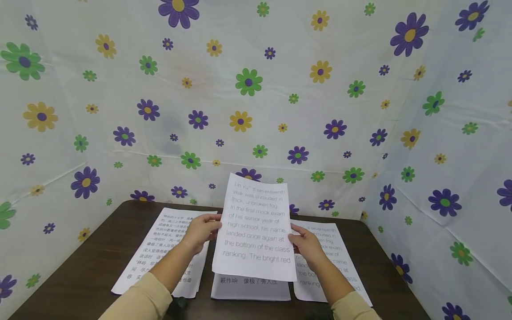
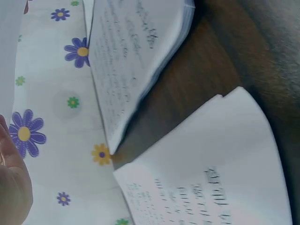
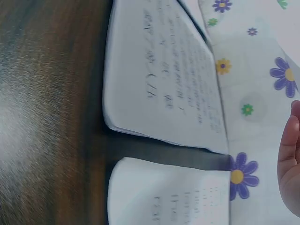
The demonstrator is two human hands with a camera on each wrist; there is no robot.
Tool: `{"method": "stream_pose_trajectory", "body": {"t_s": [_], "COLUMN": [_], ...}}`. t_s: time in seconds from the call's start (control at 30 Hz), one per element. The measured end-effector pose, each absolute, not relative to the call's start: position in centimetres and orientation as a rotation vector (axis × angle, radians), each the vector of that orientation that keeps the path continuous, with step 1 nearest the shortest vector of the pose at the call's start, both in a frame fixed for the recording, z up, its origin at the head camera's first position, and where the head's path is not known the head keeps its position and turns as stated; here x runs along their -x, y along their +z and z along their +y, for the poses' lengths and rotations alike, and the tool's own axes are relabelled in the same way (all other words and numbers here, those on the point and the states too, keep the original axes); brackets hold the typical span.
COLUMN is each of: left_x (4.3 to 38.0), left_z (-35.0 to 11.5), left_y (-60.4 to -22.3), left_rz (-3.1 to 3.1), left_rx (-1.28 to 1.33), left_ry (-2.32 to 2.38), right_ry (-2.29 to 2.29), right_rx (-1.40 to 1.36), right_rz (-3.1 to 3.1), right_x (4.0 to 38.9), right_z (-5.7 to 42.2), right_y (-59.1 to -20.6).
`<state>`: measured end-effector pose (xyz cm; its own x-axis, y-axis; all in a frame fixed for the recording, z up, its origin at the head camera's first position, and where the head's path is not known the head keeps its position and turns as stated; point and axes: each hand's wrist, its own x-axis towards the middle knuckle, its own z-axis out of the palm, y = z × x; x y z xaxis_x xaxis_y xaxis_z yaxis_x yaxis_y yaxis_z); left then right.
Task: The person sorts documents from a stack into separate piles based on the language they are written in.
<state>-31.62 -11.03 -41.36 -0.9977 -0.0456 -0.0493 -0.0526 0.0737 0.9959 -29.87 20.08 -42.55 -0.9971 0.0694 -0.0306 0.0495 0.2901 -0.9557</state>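
Note:
Both hands hold a white sheet [image 1: 256,229] printed with large English text, raised and tilted toward the head camera. My left hand [image 1: 202,232] grips its left edge, and my right hand [image 1: 307,247] pinches the right edge. Under it lies a middle stack of paper [image 1: 250,292] with Chinese print, mostly hidden in the head view. The left wrist view shows this stack's layered edge [image 2: 161,70]. Only part of the left hand [image 2: 14,183] appears there, at the left border; the right hand [image 3: 289,164] shows at the right border of the right wrist view.
To the left lies a pile of Chinese-printed paper [image 1: 160,242], partly behind the left forearm. English-printed paper [image 1: 340,251] lies to the right, partly behind the right forearm. All rest on a dark brown table [image 1: 76,266] against a flowered cloth backdrop [image 1: 224,84].

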Motion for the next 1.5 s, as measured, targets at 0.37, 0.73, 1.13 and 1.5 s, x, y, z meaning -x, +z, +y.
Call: {"method": "stream_pose_trajectory", "body": {"t_s": [0.37, 0.73, 1.13, 1.5], "left_x": [31.6, 31.4, 31.6, 31.5], "left_z": [-9.3, -5.9, -2.8, -0.3], "left_y": [-39.7, -39.4, -39.0, -39.7], "left_rz": [2.242, 2.199, 2.148, 2.155], "left_rx": [-0.010, -0.057, -0.152, -0.143], "left_ry": [2.199, 2.200, 2.203, 2.152], "right_ry": [1.880, 1.848, 1.792, 1.799], "right_rx": [0.130, 0.169, 0.224, 0.333], "right_rz": [-2.470, -2.507, -2.534, -2.532], "right_x": [29.4, 28.4, 28.2, 27.8], "right_z": [22.0, 25.4, 28.9, 30.9], "right_y": [-40.6, -39.3, -38.6, -39.0]}}
